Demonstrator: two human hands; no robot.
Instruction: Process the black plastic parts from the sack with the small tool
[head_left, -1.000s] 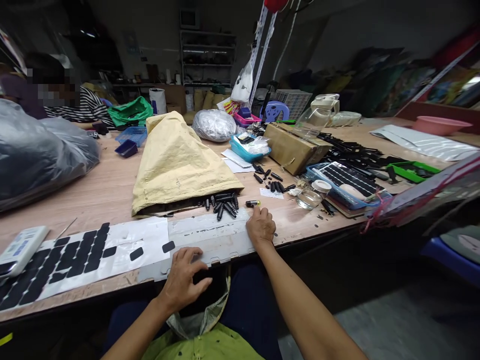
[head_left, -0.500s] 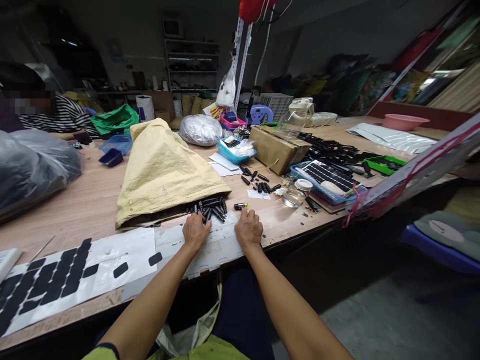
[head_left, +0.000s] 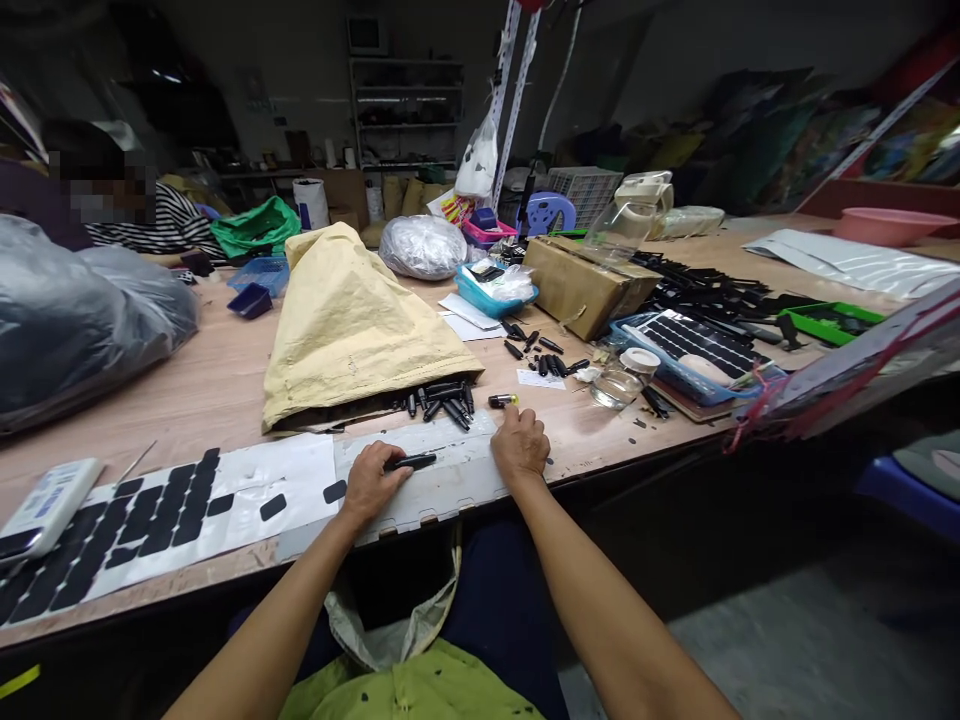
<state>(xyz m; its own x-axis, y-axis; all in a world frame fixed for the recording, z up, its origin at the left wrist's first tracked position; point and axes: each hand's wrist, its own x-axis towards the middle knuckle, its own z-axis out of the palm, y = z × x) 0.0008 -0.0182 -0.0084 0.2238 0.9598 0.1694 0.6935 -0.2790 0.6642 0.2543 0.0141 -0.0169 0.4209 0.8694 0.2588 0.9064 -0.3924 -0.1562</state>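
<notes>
My left hand (head_left: 372, 482) is closed on a slim black pen-shaped tube (head_left: 411, 462), held nearly level above the grey board (head_left: 442, 472) at the table's front edge. My right hand (head_left: 523, 446) rests at the board's right end with its fingers curled under. What those fingers hold, if anything, is hidden. Just beyond them lies a short black cylinder (head_left: 501, 401) with a yellow end. Several similar black tubes (head_left: 442, 400) spill from the mouth of a large yellowish sack (head_left: 367, 340) lying on the table.
A white sheet with black patches (head_left: 274, 507) and a white device (head_left: 56, 500) lie left. Loose black pieces (head_left: 551, 366), a lidded jar (head_left: 622, 380), a blue tray (head_left: 697, 360) and a cardboard box (head_left: 581, 285) stand right. A person (head_left: 161, 220) sits far left behind plastic bags.
My left hand has drawn back left from the pile with a black tube in it. My right hand stays beside the yellow-ended cylinder. The view has turned slightly left.
</notes>
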